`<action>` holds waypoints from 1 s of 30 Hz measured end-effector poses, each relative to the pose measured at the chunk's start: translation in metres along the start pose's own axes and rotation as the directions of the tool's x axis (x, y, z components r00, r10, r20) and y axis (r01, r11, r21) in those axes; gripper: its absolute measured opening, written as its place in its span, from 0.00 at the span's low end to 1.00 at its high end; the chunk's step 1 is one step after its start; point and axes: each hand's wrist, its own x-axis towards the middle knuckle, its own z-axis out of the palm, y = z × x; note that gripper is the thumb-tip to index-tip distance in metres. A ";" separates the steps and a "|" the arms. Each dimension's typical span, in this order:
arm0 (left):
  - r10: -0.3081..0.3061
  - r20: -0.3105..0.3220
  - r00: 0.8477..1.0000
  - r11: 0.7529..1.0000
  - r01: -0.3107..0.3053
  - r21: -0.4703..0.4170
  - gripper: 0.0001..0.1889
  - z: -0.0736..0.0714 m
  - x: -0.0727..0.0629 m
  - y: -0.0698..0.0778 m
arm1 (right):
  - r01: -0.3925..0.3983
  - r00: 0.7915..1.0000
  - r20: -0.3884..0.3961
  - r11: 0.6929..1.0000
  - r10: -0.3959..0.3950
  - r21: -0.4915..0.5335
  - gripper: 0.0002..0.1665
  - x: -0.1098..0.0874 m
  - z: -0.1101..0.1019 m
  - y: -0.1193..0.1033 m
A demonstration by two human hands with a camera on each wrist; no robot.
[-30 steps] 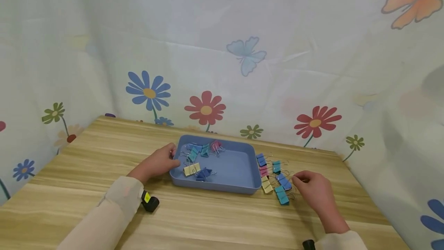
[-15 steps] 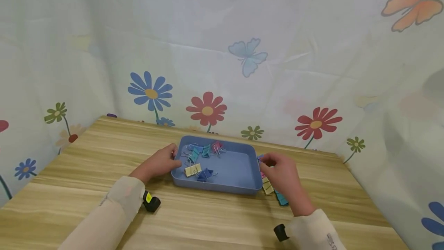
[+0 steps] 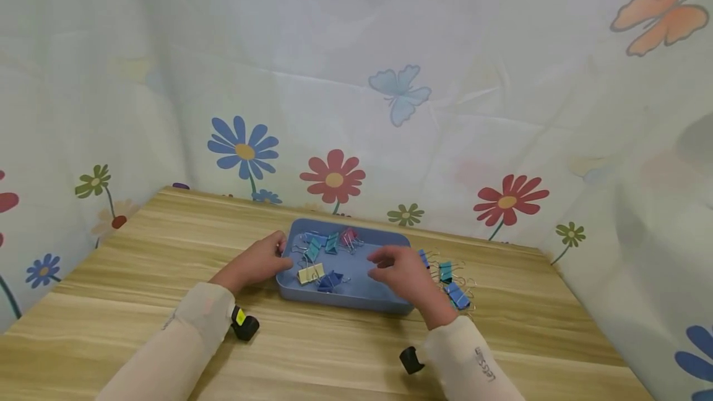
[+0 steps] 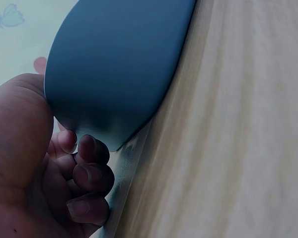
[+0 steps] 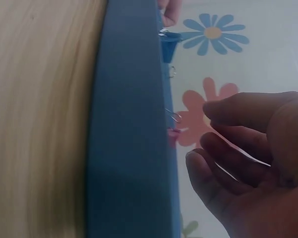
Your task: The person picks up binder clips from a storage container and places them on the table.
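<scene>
A blue tray (image 3: 356,299) lies on the table with several binder clips toward its left side: a yellow clip (image 3: 311,273), a dark blue clip (image 3: 330,281), a pink clip (image 3: 349,237) and teal ones. My left hand (image 3: 257,261) grips the tray's left end, thumb at the rim and fingers curled against the outer wall. Over the tray's right half hovers my right hand (image 3: 402,272), thumb and fingers apart; no clip shows between them in the right wrist view. Right of the tray lie more clips, including a blue clip (image 3: 457,295) and a teal clip (image 3: 445,271); my right hand and forearm hide others.
The wooden table (image 3: 334,351) ends at a white curtain (image 3: 312,79) printed with flowers and butterflies. A black camera mount (image 3: 244,325) sits at the left wrist, another black mount (image 3: 411,360) at the right.
My right hand has swung left from the loose clips, past the tray's right edge, to above the tray. My left hand keeps its grip on the tray.
</scene>
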 end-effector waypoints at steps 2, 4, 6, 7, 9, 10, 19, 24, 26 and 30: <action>0.000 0.000 1.000 1.000 0.000 -0.002 0.13 0.000 0.000 -0.001 | 0.005 0.999 0.035 1.000 -0.006 0.012 0.14 0.005 0.006 0.000; 0.000 0.000 1.000 1.000 0.000 -0.004 0.13 0.000 0.000 -0.001 | 0.017 0.998 0.068 1.000 -0.018 0.023 0.14 0.009 0.013 0.000; 0.004 -0.002 1.000 1.000 -0.005 -0.005 0.13 0.000 0.000 -0.002 | 0.035 0.994 0.102 0.999 -0.038 0.030 0.13 0.013 0.018 0.001; 0.007 -0.002 1.000 1.000 -0.007 -0.005 0.13 0.000 0.000 -0.002 | 0.043 0.992 0.120 0.999 -0.047 0.032 0.12 0.015 0.020 0.002; 0.011 -0.005 1.000 1.000 -0.011 -0.004 0.14 0.000 0.000 -0.003 | 0.066 0.987 0.147 0.998 -0.068 0.022 0.12 0.017 0.025 0.003; 0.011 -0.007 1.000 1.000 -0.011 -0.005 0.14 0.000 0.000 -0.003 | 0.079 0.984 0.158 0.997 -0.080 0.015 0.12 0.019 0.027 0.003; 0.011 -0.012 1.000 1.000 -0.011 0.009 0.14 0.000 -0.001 0.000 | 0.110 0.976 0.197 0.992 -0.096 -0.063 0.11 0.026 0.037 -0.001; 0.007 -0.013 1.000 1.000 -0.007 0.006 0.14 0.000 -0.001 0.000 | 0.141 0.973 0.198 0.985 -0.120 -0.095 0.09 0.029 0.041 -0.002; 0.001 -0.012 1.000 1.000 -0.001 0.010 0.13 0.000 0.000 -0.001 | 0.154 0.972 0.193 0.983 -0.132 -0.101 0.07 0.030 0.042 -0.001; -0.008 -0.009 1.000 1.000 0.009 0.018 0.13 0.001 0.001 -0.002 | 0.160 0.976 0.166 0.983 -0.143 -0.092 0.05 0.030 0.041 0.000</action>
